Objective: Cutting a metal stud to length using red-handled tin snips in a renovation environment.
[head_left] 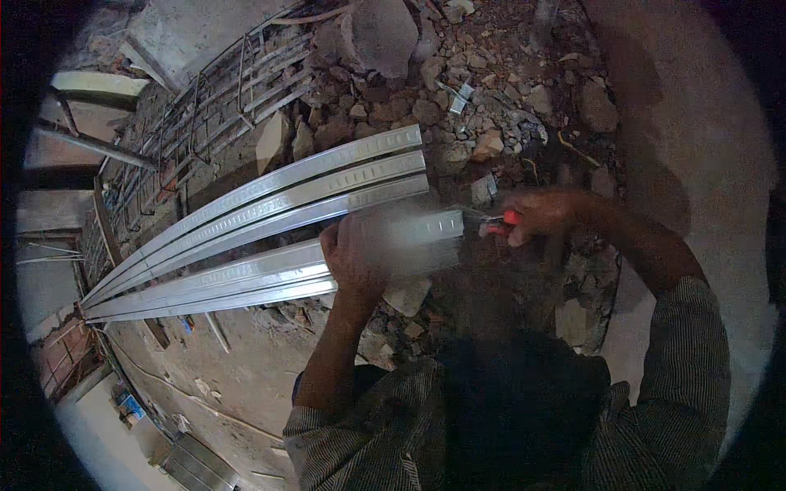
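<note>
Long, silvery slotted metal channels run from the far left toward the middle in two groups. My left hand is closed on the lower group of channels near its right end, which is blurred and partly hidden by the hand. Just right of that end, my right hand grips red-handled snips. Their metal jaws point left at the channel end; whether they touch it I cannot tell.
Rubble with a large concrete chunk and small metal offcuts lies beyond. Rebar cages are at upper left. A dirt floor with sticks is at lower left, and a concrete surface is at right.
</note>
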Tool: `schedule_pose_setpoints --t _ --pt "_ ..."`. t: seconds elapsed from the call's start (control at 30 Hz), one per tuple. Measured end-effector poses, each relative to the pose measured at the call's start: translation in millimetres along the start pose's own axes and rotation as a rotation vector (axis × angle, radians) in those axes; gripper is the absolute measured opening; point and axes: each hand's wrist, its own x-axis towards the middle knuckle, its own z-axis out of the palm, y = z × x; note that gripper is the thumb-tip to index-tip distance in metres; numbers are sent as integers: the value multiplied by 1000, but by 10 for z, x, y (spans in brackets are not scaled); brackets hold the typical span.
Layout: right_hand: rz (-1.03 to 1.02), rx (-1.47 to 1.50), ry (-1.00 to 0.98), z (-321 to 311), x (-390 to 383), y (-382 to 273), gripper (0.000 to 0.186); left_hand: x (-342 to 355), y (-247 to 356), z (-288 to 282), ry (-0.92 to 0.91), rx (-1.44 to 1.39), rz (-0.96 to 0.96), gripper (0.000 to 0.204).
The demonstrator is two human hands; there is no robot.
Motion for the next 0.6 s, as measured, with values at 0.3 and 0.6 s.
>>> schedule_pose_setpoints --t 0.3,0.6 --pt "-83 -207 -128 -180 168 -263 32 -47 34 -4 57 15 -10 23" --pt "24 -221 -176 -232 145 -409 40 -54 99 -199 -216 -62 -84 39"
